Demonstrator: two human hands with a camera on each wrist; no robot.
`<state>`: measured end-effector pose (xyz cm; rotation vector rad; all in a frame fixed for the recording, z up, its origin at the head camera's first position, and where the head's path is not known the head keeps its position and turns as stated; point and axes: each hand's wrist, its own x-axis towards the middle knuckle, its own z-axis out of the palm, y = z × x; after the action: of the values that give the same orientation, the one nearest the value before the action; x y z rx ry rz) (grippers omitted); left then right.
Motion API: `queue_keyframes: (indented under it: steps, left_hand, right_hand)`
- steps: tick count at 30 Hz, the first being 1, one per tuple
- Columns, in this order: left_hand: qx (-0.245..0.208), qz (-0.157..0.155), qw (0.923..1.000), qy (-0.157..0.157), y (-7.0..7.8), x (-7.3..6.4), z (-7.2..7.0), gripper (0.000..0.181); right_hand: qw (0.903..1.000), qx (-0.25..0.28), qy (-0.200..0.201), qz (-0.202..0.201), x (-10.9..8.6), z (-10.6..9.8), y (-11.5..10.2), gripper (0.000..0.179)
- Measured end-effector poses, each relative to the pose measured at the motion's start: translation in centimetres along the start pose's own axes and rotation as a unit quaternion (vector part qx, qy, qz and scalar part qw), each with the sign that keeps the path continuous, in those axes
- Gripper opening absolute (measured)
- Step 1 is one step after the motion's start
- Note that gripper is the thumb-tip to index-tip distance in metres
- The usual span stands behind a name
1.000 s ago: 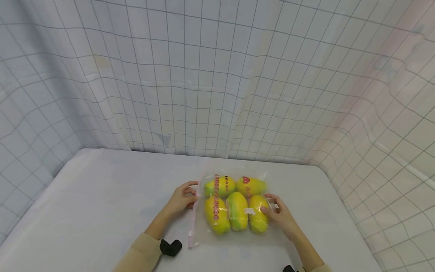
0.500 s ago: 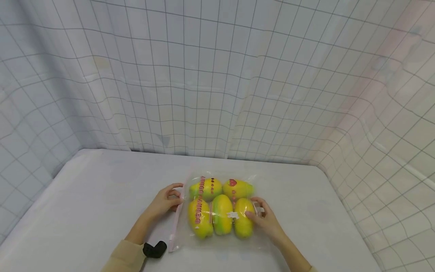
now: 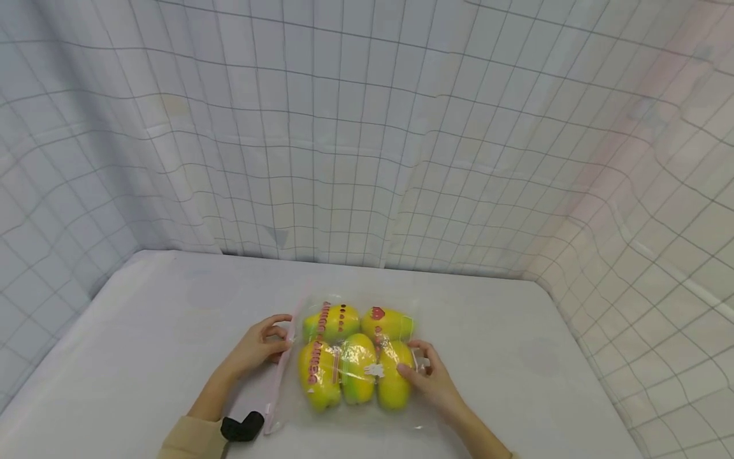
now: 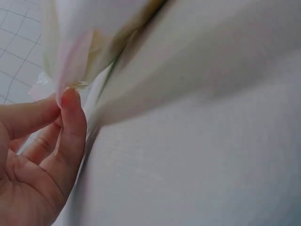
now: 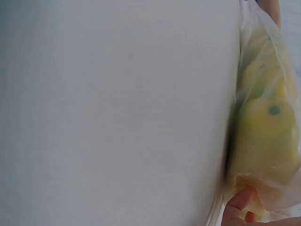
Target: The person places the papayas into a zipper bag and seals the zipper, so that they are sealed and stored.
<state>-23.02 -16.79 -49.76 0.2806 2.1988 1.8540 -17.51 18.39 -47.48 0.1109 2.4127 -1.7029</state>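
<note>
A clear zip bag (image 3: 352, 422) with pink printing and a pink zip edge (image 3: 279, 377) lies flat on the white table. Inside are several yellow-green mangoes (image 3: 359, 366), in two rows. My left hand (image 3: 252, 347) pinches the pink edge at the bag's left side between thumb and fingertips, as the left wrist view also shows. At the opposite side, my right hand (image 3: 434, 381) grips the bag's end, its thumb over the rightmost mango (image 3: 394, 379). In the right wrist view a mango (image 5: 265, 136) shows through the plastic beside that thumb.
The white table (image 3: 172, 325) reaches back to a hanging white grid-patterned curtain (image 3: 344, 140), which also stands at both sides. A black wrist strap (image 3: 243, 426) sits at the left sleeve.
Both hands have moved left and slightly toward the front edge, bringing the bag with its mangoes along. Their holds on its two sides look the same.
</note>
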Motion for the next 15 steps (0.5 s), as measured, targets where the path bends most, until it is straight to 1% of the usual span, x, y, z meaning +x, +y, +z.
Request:
queue_keyframes:
  steps: [7, 15]
  left_hand:
    - [-0.004, 0.004, 0.9999, -0.012, 0.0, -0.5, -0.7, 0.06]
    - [0.003, 0.004, 1.0, -0.008, 0.1, -0.7, -0.7, 0.059]
  right_hand:
    - [0.9999, -0.006, 0.003, 0.015, -0.7, 1.0, -0.3, 0.056]
    - [0.9994, -0.017, 0.01, 0.027, -0.6, 1.2, -0.3, 0.058]
